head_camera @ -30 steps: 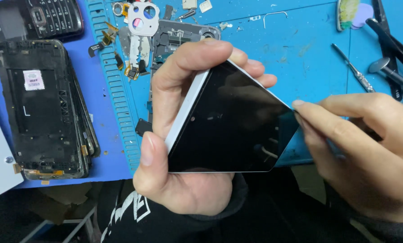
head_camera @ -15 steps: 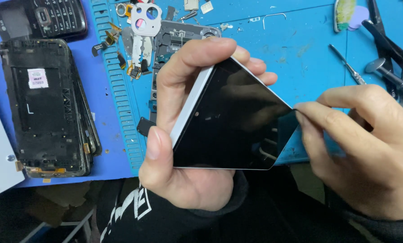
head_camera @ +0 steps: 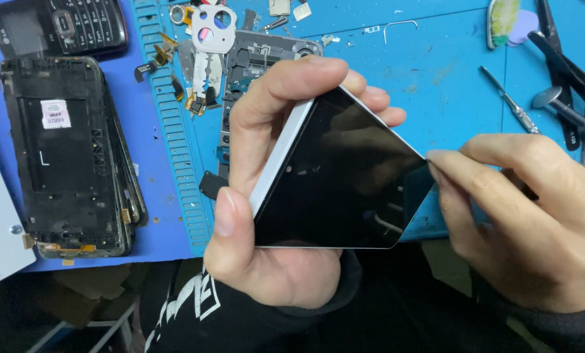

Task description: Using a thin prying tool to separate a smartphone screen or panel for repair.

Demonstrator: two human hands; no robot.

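Item: smartphone [head_camera: 345,183], dark screen up, silver frame, held above blue repair mat [head_camera: 436,72]. L hand [head_camera: 266,196] wrapped tight round phone's left edge, thumb along frame. R hand [head_camera: 528,216] pinched narrow at phone's right corner; whether it held a pick couldn't be told. Stripped phone chassis [head_camera: 70,157] lay well left of phone. Judged best: steady L grip, R working shallow along seam.

Both hands were bare; the left hand [head_camera: 266,196] and right hand [head_camera: 521,222] emerged from dark sleeves, white print near the left.
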